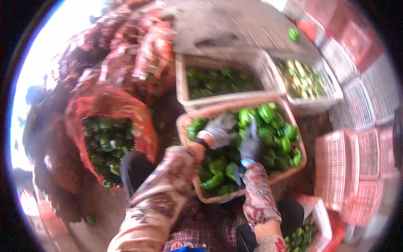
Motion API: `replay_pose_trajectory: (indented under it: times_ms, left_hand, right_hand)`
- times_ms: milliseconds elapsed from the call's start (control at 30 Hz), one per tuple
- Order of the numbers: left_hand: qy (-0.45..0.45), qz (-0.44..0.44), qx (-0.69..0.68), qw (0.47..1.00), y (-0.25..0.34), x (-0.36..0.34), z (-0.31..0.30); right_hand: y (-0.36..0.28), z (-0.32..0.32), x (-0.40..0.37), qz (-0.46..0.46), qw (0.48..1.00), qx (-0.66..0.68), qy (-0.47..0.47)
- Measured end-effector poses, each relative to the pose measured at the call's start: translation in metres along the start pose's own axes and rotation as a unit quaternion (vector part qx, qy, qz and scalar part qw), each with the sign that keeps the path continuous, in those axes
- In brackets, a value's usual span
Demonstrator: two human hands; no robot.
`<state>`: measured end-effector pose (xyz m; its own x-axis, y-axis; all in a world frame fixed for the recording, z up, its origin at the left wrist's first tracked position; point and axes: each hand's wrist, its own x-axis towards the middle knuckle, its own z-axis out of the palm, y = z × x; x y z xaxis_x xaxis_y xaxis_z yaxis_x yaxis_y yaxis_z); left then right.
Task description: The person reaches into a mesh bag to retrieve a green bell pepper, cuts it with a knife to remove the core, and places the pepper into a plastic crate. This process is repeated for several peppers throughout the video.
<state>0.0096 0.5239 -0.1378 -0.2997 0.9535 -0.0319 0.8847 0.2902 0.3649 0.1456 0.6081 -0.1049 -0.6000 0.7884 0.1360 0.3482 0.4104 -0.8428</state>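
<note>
A pink crate (pixel 241 194) full of green bell peppers (pixel 216 168) stands before me. My left hand (pixel 220 130), in a pale glove with a black band at the wrist, lies over the peppers near the crate's far left, its fingers apart. Beside it, my right hand (pixel 250 145) in a grey glove with a blue cuff reaches down among the peppers. A narrow pale shape points away from it, blurred, and I cannot tell whether it is a finger or a held tool. A dark strip (pixel 239 174) hangs by the right wrist.
Behind stands a whitish crate (pixel 181 80) of darker green peppers, next to another crate (pixel 338 90) of pale cut pieces. A red mesh sack (pixel 145 126) of peppers gapes at left, more sacks behind. Pink crates (pixel 336 168) are stacked right. A white-rimmed box (pixel 321 218) stands near my leg.
</note>
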Motion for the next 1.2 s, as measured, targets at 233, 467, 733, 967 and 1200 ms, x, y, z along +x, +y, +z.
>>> replay_pose_trajectory:
  times_ms: [233, 467, 733, 967, 1200]
  left_hand:
    - [0.029, 0.100, -0.196, 0.975, 0.036, -0.067, -0.144]
    - [0.379, -0.224, -0.441, 0.782, -0.111, -0.316, -0.212]
    - [0.397, -0.589, -0.186, 0.679, -0.194, -0.484, 0.012]
    - [0.353, -0.689, 0.041, 0.632, -0.196, -0.453, 0.003]
    - [0.272, -0.741, -0.168, 0.591, -0.248, -0.461, -0.005]
  right_hand:
    - [0.040, -0.024, 0.009, 0.116, 0.978, 0.164, 0.051]
    - [-0.087, 0.004, -0.091, 0.230, 0.942, 0.244, 0.021]
    - [0.041, 0.044, -0.102, 0.300, 0.944, 0.132, 0.044]
    - [0.009, 0.044, -0.105, 0.263, 0.955, 0.097, 0.095]
    - [0.046, 0.044, -0.096, 0.148, 0.972, 0.157, 0.097]
